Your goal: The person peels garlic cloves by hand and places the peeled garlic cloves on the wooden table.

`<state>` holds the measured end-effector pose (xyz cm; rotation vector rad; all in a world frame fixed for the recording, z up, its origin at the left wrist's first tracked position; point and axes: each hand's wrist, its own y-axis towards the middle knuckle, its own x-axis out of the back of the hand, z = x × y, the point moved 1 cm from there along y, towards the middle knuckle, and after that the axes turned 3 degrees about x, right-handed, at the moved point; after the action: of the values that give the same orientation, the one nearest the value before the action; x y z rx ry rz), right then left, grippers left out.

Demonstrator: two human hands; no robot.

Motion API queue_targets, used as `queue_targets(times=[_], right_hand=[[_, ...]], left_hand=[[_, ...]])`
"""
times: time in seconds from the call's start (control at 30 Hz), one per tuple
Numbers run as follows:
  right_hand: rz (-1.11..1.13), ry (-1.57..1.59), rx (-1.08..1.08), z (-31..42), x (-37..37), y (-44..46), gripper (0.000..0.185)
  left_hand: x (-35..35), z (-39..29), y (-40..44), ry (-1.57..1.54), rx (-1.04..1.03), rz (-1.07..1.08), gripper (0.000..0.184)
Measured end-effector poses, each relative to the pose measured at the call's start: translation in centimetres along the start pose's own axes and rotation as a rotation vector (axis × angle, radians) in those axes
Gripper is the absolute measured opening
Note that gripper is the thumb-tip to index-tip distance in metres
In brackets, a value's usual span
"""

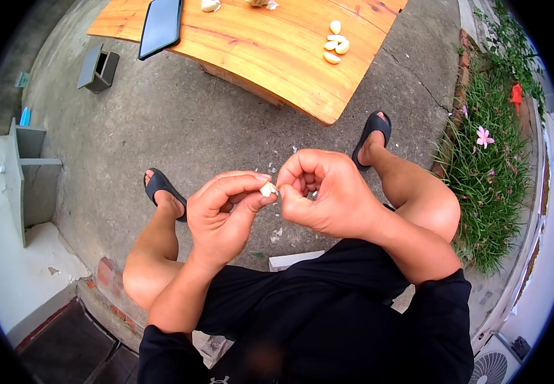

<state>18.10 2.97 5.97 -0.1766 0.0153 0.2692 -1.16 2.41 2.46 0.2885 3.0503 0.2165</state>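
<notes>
Between the fingertips of my left hand is a small pale garlic clove. My right hand is closed in a pinch right beside it, at a thin bit of skin on the clove's right side. Both hands are above my lap, off the table. Several peeled garlic cloves lie grouped on the right part of the wooden table. A garlic bulb and some more garlic are at the table's far edge, partly cut off by the frame.
A dark phone or tablet lies on the table's left side. On the concrete ground stands a grey box. Grass with pink flowers grows at the right. Small skin scraps lie below my hands.
</notes>
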Motion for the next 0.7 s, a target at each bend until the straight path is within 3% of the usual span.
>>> queue_targets(times=[0.13,0.4,0.5,0.7], right_hand=[[0.073,-0.041,-0.032,0.4,0.3,-0.1,0.005],[0.088,-0.017,-0.015,0.5,0.5,-0.1,0.006],[0.01,-0.013,0.096,0.3,0.2,0.0,0.008],[0.077,-0.322,0.335,0.6,1.6,0.2,0.006]], left_hand=[[0.0,0.4,-0.2,-0.348,0.169,0.031,0.022],[0.6,1.1,0.1,-0.518,0.278,0.047,0.024],[0.7,1.0,0.3,-0.586,0.352,0.023,0.025],[0.4,0.3,0.5,-0.632,0.485,0.083,0.032]])
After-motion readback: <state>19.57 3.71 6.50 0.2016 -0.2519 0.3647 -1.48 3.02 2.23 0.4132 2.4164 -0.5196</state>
